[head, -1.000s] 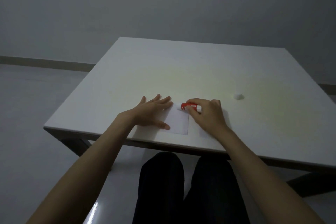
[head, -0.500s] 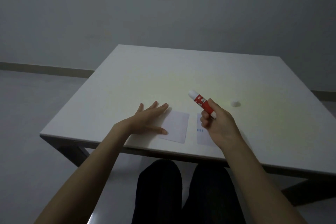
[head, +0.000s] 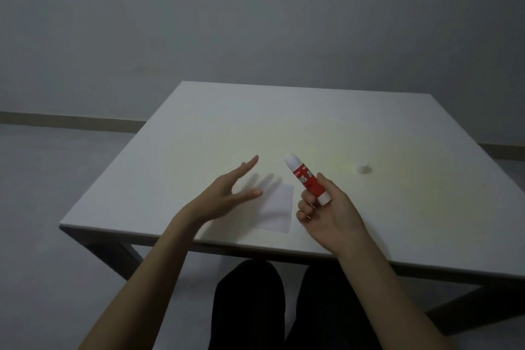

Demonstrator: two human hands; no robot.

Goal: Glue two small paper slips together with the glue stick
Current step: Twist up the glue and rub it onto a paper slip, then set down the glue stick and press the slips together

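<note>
My right hand (head: 326,214) holds a red and white glue stick (head: 305,179) tilted, its white tip pointing up and left above the table. A white paper slip (head: 277,209) lies flat near the table's front edge, between my hands. My left hand (head: 227,196) hovers above the table left of the slip, fingers spread, holding nothing. The second slip is hidden under my right hand.
A small white cap (head: 362,168) lies on the white table (head: 284,122) to the right of the glue stick. The table's front edge runs just below my wrists. My dark-clothed legs (head: 284,307) are under the table.
My right hand lifted the glue stick off the slip and tilted it upward. My left hand rose off the paper and opened. The view tilted upward.
</note>
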